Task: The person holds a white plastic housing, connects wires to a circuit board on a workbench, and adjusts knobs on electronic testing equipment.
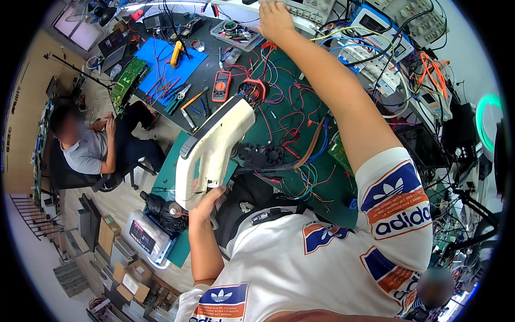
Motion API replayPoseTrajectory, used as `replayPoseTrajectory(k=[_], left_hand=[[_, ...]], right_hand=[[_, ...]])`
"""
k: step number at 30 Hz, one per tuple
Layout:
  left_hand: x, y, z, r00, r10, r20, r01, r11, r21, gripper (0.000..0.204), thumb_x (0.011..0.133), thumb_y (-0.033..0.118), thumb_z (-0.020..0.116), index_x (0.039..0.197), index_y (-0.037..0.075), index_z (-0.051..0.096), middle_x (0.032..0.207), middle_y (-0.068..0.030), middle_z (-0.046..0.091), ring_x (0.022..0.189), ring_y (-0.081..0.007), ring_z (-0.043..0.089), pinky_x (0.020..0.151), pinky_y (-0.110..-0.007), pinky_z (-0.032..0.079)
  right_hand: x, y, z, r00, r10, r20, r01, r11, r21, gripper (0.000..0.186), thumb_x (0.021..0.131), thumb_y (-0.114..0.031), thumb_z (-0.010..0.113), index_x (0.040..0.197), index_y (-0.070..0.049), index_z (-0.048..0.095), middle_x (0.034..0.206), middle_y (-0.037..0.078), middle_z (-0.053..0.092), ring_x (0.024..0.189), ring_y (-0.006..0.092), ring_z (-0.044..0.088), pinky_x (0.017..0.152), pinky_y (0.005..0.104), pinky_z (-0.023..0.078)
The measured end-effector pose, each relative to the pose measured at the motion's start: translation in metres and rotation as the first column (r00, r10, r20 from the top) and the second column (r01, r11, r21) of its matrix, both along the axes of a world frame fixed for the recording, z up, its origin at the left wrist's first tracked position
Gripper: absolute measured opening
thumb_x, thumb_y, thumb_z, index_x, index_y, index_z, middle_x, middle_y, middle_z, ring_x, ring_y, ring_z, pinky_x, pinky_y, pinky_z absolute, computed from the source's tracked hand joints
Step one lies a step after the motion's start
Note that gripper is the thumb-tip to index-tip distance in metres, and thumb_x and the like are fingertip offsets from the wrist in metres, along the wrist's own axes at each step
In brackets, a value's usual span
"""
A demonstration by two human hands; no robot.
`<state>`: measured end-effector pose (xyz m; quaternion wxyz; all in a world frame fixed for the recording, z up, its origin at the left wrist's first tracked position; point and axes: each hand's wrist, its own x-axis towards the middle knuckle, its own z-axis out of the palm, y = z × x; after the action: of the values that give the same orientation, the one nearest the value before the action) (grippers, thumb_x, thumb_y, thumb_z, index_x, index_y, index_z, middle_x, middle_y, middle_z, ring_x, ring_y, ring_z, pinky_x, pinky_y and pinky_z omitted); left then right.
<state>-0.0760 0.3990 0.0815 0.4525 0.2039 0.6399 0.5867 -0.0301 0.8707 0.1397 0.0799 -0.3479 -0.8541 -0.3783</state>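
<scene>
A cream-coloured, pistol-shaped handheld device (228, 121) with dark grey panels is raised over the bench, and my left hand (206, 204) is closed round the lower part of its grip. Its front end, with a red-rimmed head (254, 91), points to the far side of the bench. My right arm stretches far forward. At the top edge of the view my right hand (276, 22) lies with fingers extended at the edge of a white shelf (308, 26), beside a bench instrument (314, 8); it shows nothing held. A red multimeter (221, 86) lies left of the device's front end.
Loose wires, a black fan (273, 154) and a circuit board (339, 154) cover the green mat (279, 121). Pliers (182, 92) lie near a blue mat (153, 59). A parts tray (236, 35) stands at the back. Another person (88, 142) sits at the left.
</scene>
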Motion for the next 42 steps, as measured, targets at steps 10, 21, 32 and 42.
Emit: replayPoseTrajectory(k=[10,21,32,42], left_hand=[[0.005,-0.003,-0.001,1.000,-0.014,-0.023,0.015,0.999,0.039,0.020,0.067,0.007,0.071,0.084,0.002,0.061,0.063,0.0005,0.055,0.045,-0.0063,0.046,0.040,-0.021,0.036],[0.010,0.005,0.004,0.998,0.022,-0.064,-0.025,0.999,-0.048,0.022,0.062,0.009,0.068,0.080,-0.002,0.062,0.062,-0.0039,0.057,0.046,-0.0089,0.049,0.042,-0.023,0.037],[0.012,0.004,-0.012,0.995,0.020,-0.101,-0.027,0.997,-0.073,0.025,0.066,0.010,0.072,0.086,-0.001,0.062,0.066,-0.0034,0.059,0.047,-0.0074,0.047,0.042,-0.021,0.036],[0.010,0.003,-0.006,0.986,0.042,-0.164,-0.047,0.999,-0.026,0.021,0.068,0.007,0.068,0.085,-0.001,0.059,0.057,-0.0033,0.052,0.045,-0.0115,0.046,0.044,-0.025,0.034]], right_hand=[[0.001,-0.032,0.009,0.976,0.188,-0.111,-0.174,0.976,0.131,0.038,0.086,-0.034,0.054,0.105,-0.002,0.065,0.111,0.011,0.062,0.112,0.0285,0.048,0.089,0.0440,0.037],[0.120,-0.181,-0.125,0.249,-0.348,-0.904,-0.689,0.593,-0.417,0.012,0.088,-0.006,0.057,0.096,0.000,0.064,0.075,0.010,0.067,0.070,0.0127,0.066,0.064,0.0262,0.050],[0.286,-0.372,-0.267,0.613,-0.673,-0.414,-0.446,0.137,-0.884,0.008,0.079,-0.008,0.060,0.084,-0.003,0.062,0.059,0.012,0.057,0.050,0.0219,0.057,0.051,0.0322,0.044],[0.306,-0.383,-0.280,0.675,-0.661,-0.329,-0.423,0.019,-0.906,0.036,0.082,-0.039,0.054,0.082,-0.004,0.061,0.061,0.011,0.058,0.054,0.0242,0.057,0.053,0.0340,0.043]])
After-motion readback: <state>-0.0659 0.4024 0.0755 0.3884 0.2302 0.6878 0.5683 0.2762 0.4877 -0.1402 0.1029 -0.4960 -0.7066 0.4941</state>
